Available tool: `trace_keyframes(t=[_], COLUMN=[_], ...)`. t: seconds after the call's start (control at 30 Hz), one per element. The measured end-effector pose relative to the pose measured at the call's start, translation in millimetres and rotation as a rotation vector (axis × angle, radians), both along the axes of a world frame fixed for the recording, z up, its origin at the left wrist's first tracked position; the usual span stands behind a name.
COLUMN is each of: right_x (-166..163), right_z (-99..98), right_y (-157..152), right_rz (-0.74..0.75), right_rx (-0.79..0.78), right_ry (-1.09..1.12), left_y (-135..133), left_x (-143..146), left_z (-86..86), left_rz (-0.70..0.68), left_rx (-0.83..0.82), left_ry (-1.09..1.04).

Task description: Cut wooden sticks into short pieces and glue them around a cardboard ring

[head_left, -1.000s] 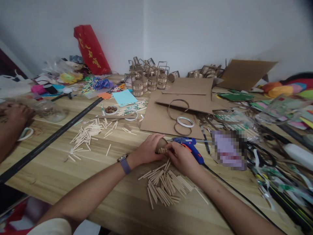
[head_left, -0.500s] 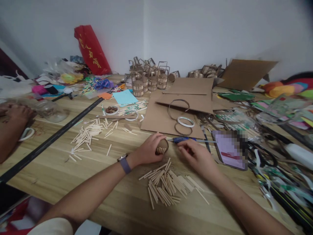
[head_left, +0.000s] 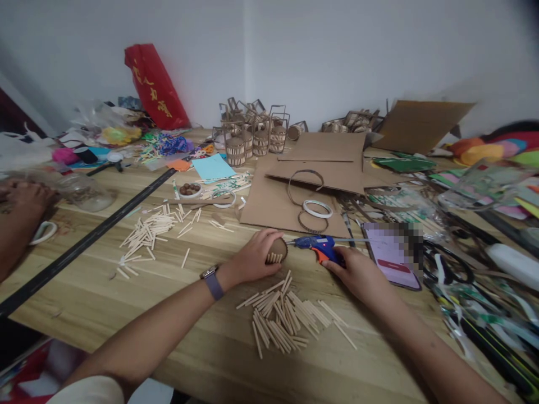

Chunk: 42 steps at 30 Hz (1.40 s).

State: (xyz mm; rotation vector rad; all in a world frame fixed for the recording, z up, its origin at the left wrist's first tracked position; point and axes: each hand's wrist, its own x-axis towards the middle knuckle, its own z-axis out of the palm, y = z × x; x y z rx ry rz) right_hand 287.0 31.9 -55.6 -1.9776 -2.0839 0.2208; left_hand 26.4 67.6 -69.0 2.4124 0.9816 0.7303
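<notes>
My left hand (head_left: pixel 257 255), a watch on its wrist, is closed around a small round brown basket piece (head_left: pixel 278 250). Several short pale sticks line the near rim of that piece; my fingers hide its left part. To the right, my right hand (head_left: pixel 351 269) grips the handle of a blue hot glue gun (head_left: pixel 315 242) with an orange trigger. A small red light glows on its body. The gun's metal nozzle points left, right beside the basket piece; whether they touch I cannot tell. In front of both hands lies a loose pile of short wooden sticks (head_left: pixel 282 314).
Cardboard sheets (head_left: pixel 265 196) lie behind the gun, with a white tape ring (head_left: pixel 318 209) on them. A phone (head_left: pixel 391 255) and scissors (head_left: pixel 446 261) are at the right. Small finished baskets (head_left: pixel 236 151) stand at the back. Another person's hand (head_left: pixel 31 193) is at far left.
My right hand has moved slightly right and closed on the glue gun's handle, exposing the orange trigger. The left hand keeps its hold on the basket piece.
</notes>
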Motion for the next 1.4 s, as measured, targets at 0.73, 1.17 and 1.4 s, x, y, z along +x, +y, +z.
trace_keyframes(t=[0.73, 1.17, 1.4], right_x=[-16, -13, -17], right_z=[18.7, 6.4, 7.9], right_y=[-20, -17, -19], right_rz=[0.017, 0.198, 0.232], right_rx=[-0.391, -0.183, -0.151], right_ry=[0.954, 0.487, 0.46], left_y=[0, 0, 0], left_x=[0, 0, 0], left_z=[1.2, 1.2, -1.3], left_rz=[-0.005, 0.0, -0.003], left_rx=[-0.033, -0.024, -0.017], left_ry=[-0.022, -0.011, -0.033])
